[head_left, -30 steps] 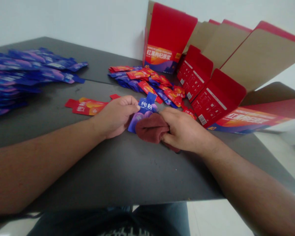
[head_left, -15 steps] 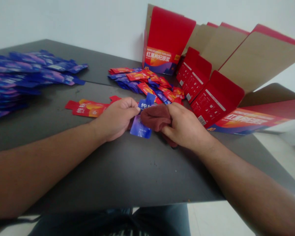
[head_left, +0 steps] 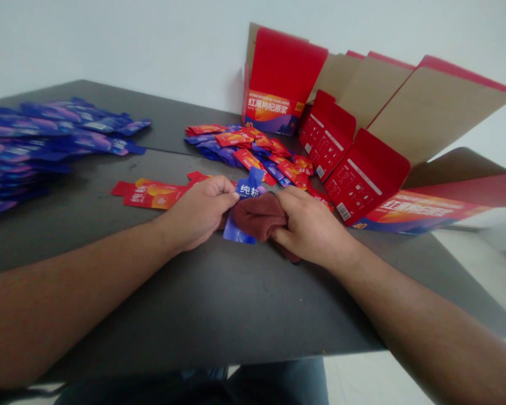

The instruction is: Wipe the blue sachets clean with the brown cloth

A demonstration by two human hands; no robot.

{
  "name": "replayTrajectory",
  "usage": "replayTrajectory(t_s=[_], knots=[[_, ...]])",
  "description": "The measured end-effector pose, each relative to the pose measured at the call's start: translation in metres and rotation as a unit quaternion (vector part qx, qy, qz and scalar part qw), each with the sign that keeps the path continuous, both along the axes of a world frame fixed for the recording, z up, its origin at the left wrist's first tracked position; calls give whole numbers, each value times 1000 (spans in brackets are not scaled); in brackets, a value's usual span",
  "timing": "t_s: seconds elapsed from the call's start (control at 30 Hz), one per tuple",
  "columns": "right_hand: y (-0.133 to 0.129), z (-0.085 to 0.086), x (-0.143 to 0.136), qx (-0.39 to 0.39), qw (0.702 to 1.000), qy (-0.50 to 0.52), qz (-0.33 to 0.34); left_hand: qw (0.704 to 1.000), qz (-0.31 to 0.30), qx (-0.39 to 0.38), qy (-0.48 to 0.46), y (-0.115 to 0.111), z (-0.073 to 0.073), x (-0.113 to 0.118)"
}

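Between thumb and fingers, my left hand [head_left: 204,211] pinches the left edge of a blue sachet [head_left: 249,183] with white lettering and a narrow top. My right hand [head_left: 314,225] is closed on a folded brown cloth [head_left: 259,216], which lies against the sachet's front and hides its middle. The sachet's lower edge shows beneath the cloth. Just left of my left hand, a red-orange sachet [head_left: 154,194] lies flat on the table. Part of another red sachet [head_left: 197,178] shows behind my left hand.
A pile of mixed red and blue sachets [head_left: 247,147] lies beyond my hands. Stacked blue sachets [head_left: 54,138] cover the table's left side. An open red carton [head_left: 274,109] stands at the back, with more open cartons [head_left: 421,211] along the right. The grey table's front edge is near my lap.
The brown cloth has moved left and slightly down across the blue sachet with my right hand, covering more of its middle. My left hand keeps its pinch. The whole view has tilted up slightly.
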State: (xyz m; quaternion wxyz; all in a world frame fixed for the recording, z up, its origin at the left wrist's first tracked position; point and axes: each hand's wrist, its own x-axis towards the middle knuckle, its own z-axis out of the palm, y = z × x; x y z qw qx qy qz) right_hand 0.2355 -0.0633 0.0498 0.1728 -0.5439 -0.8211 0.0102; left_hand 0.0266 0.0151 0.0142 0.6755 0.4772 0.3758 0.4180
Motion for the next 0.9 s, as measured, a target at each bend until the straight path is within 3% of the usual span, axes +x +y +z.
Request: replayTrajectory(t_s=[0.17, 0.37, 0.57, 0.73, 0.9], knots=[[-3, 0, -3, -37, 993, -16, 111, 1000, -9, 2, 8, -1, 0, -1], [1, 1, 2, 7, 1000, 3, -6, 1000, -3, -6, 3, -2, 3, 0], [-3, 2, -2, -48, 993, -22, 104, 1000, -18, 10, 10, -2, 1, -2], [3, 4, 6, 14, 999, 11, -38, 1000, -17, 12, 16, -1, -1, -2], [5, 2, 9, 7, 1000, 12, 18, 998, -38, 44, 20, -1, -7, -4]])
